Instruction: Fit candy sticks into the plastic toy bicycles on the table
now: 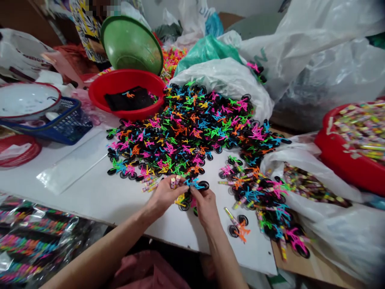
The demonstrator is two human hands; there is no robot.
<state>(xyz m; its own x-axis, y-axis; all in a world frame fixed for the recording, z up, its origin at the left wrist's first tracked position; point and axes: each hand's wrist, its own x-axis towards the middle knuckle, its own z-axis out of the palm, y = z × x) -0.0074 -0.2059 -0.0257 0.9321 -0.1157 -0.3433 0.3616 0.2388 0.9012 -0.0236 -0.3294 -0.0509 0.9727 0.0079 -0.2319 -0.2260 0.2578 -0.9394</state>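
At the front of the white table, my right hand (207, 204) pinches a small blue toy bicycle (195, 184) with black wheels. My left hand (165, 196) is closed around short patterned tubes (175, 182), and its fingertips meet the bicycle's other end. Just below the hands lies a yellow toy bicycle (181, 199), partly covered by them. Behind is a big heap of toy bicycles (180, 136) in pink, green, blue and orange. To the right of my right hand, an orange toy bicycle (242, 231) lies beside a patterned tube (231, 216).
Bicycles with tubes form a pile (252, 192) at the right. Beyond it are a plastic bag (327, 224) and a red basin (339, 140) of tubes. Back left are another red basin (99, 96), a green basin (129, 44), a blue basket (69, 124) and a person (86, 32).
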